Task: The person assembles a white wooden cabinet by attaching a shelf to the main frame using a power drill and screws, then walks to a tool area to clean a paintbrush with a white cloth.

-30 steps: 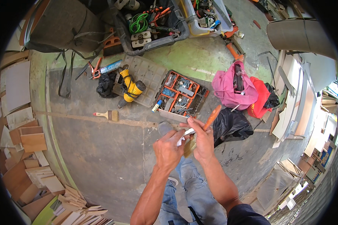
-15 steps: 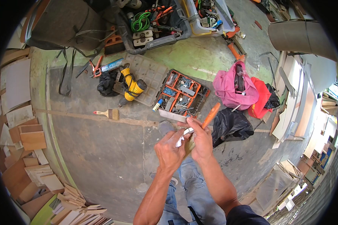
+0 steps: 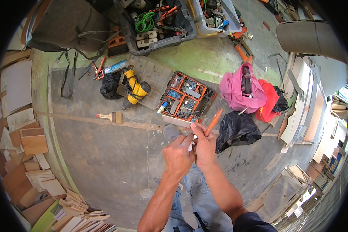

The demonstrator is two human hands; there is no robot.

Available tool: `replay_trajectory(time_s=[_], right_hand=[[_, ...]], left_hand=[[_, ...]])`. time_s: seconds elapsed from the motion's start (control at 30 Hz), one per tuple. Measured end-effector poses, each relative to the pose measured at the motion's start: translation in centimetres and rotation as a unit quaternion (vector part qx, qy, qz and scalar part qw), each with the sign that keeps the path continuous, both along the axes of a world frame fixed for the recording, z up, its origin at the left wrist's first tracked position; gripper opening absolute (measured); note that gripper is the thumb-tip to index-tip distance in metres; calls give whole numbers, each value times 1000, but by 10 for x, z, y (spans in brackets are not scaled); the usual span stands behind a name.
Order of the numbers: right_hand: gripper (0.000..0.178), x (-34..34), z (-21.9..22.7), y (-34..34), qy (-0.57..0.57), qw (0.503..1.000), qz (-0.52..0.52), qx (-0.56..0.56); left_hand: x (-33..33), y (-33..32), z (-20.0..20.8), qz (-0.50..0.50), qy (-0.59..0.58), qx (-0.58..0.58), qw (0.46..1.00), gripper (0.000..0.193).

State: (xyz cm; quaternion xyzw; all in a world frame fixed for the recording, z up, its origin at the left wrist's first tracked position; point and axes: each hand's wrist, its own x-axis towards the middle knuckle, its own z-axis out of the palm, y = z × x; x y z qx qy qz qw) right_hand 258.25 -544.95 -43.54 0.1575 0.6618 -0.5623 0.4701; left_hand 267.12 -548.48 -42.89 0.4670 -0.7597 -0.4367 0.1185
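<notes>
My right hand (image 3: 205, 147) is closed round a paintbrush with an orange handle (image 3: 214, 122), which points up and away to the right. Its tan bristle end, seen below the fingers half a second ago, is now mostly hidden. Pressed against it, my left hand (image 3: 178, 154) pinches a small white crumpled scrap (image 3: 191, 145); whether it is paper or plastic I cannot tell. Just beyond my hands is an open organizer box (image 3: 205, 101) with orange compartments of screws and small hardware. A pale flat strip (image 3: 174, 120) shows along its near edge.
A second paintbrush (image 3: 111, 117) lies on the floor at left, near a yellow-and-black drill (image 3: 137, 91). Tool bins (image 3: 162, 45) stand at the far side. A pink bag (image 3: 236, 87) and black plastic bag (image 3: 237, 133) sit to the right. Wood offcuts (image 3: 34, 141) line the left.
The orange handle has shifted slightly down and turned more upright. My hands have drawn closer together, covering the bristles and most of the white scrap. The pale strip now lies lower, along the box edge.
</notes>
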Motion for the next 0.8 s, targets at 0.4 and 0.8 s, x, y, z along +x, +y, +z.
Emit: replay_trajectory(time_s=[0.4,0.8], right_hand=[[15,19,-26,11,37,990,-117,73],[21,11,-69,46,171,965,114,163]], left_hand=[[21,19,-22,21,35,122,992,27],[45,36,-31,-128,48,179,974,48]])
